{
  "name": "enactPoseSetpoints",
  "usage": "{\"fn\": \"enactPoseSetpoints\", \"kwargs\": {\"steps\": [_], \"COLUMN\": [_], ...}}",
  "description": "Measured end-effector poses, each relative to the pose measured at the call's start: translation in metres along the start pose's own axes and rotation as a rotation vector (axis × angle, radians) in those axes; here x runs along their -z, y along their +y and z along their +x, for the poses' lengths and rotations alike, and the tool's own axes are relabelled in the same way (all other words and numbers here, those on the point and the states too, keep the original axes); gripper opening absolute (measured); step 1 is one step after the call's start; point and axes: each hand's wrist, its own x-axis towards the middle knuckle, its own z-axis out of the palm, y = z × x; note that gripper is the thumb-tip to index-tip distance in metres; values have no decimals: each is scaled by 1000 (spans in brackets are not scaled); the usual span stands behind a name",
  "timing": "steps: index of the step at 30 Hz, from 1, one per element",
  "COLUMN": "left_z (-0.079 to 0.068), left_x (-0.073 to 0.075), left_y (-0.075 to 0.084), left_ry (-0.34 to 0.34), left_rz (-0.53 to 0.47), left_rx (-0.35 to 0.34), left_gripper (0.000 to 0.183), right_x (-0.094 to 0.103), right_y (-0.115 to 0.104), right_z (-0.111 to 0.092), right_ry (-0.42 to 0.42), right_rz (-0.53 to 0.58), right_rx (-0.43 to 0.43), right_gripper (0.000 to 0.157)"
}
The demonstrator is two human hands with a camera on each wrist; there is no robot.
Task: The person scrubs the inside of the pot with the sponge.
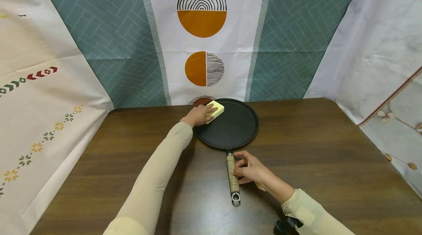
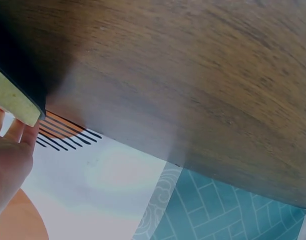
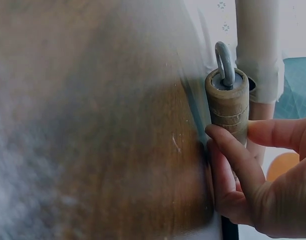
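Observation:
A flat round black pan (image 1: 232,127) lies on the table near its far edge, its wooden handle (image 1: 232,176) pointing toward me. My left hand (image 1: 199,115) holds a pale yellow sponge (image 1: 218,109) against the upper left of the pan's surface. In the left wrist view the fingers lie along the sponge (image 2: 13,97) beside the dark pan rim. My right hand (image 1: 252,170) grips the handle from the right. The right wrist view shows thumb and fingers on opposite sides of the handle (image 3: 228,107), short of the metal ring (image 3: 223,62) at its end.
The brown wooden table (image 1: 296,147) stretches to both sides of the pan. Behind it hangs a teal and white patterned cloth (image 1: 287,44). Pale printed cloths (image 1: 49,92) hang at the sides. A small black object (image 1: 287,225) is at the right sleeve.

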Motion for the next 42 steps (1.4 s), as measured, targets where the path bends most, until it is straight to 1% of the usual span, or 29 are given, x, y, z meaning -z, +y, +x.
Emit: {"fn": "enactPoseSetpoints", "kwargs": {"steps": [3, 6, 15, 29, 31, 38, 42], "left_z": [-3, -6, -22, -41, -44, -56, -61], "left_x": [-1, -3, -8, -17, -18, -17, -20], "left_y": [1, 1, 4, 15, 18, 29, 36], "left_ry": [-5, 3, 15, 21, 19, 46, 51], "left_rz": [6, 18, 16, 23, 19, 18, 21], "left_rx": [-7, -20, -77, -70, -67, -71, -62], "left_gripper": [53, 53, 54, 55, 55, 55, 54], "right_x": [0, 0, 1, 2, 2, 2, 1], "right_y": [0, 0, 2, 4, 5, 4, 3], "right_z": [-1, -2, -2, -1, 0, 0, 0], "right_ry": [2, 2, 0, -15, -17, -27, -30], "right_rz": [1, 0, -6, 34, 42, 56, 56], "right_rx": [1, 5, 4, 10, 9, 10, 7], "right_gripper": [59, 59, 60, 61, 61, 61, 61]}}
